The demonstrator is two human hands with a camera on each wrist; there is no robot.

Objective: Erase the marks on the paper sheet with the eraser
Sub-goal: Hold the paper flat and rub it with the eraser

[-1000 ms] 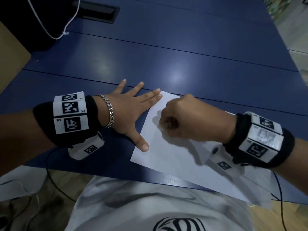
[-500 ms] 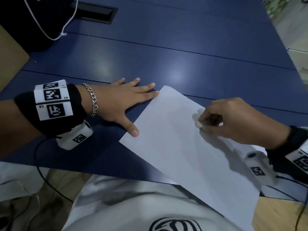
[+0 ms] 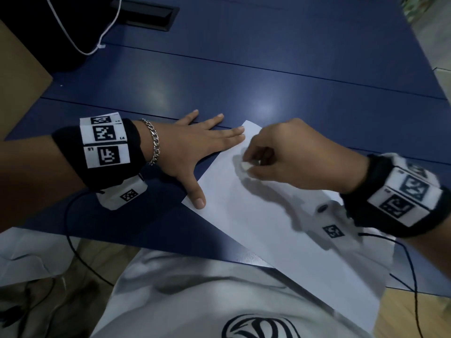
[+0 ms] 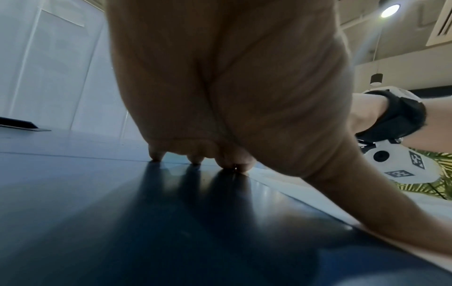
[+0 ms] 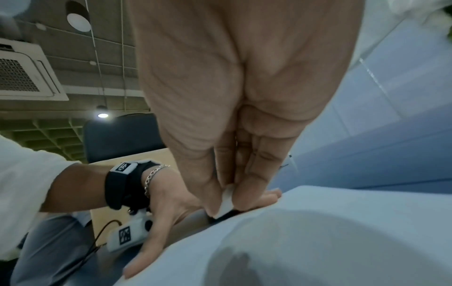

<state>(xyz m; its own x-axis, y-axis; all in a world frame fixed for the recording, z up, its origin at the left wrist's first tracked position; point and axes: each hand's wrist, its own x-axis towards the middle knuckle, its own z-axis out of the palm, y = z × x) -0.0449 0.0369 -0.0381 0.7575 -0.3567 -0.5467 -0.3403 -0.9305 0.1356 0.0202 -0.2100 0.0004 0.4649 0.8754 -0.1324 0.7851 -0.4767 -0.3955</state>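
A white paper sheet (image 3: 273,230) lies slanted on the blue table, its near end over the table's front edge. My right hand (image 3: 246,164) pinches a small white eraser (image 3: 245,165) between thumb and fingers and presses it onto the sheet near its far left corner. The right wrist view shows the eraser (image 5: 226,201) squeezed between the fingertips against the paper (image 5: 330,232). My left hand (image 3: 195,147) lies flat with fingers spread, thumb and two fingertips on the sheet's left edge, palm on the table. I make out no marks on the paper.
The blue table (image 3: 244,76) stretches far ahead. A black recessed cable box (image 3: 144,14) and a white cable (image 3: 80,45) sit at the back left. Black cables (image 3: 412,264) trail from both wrist cameras over the front edge.
My right hand has slid the eraser back left toward the far corner after a stroke to the right. The left hand has shifted right, back onto the sheet's edge.
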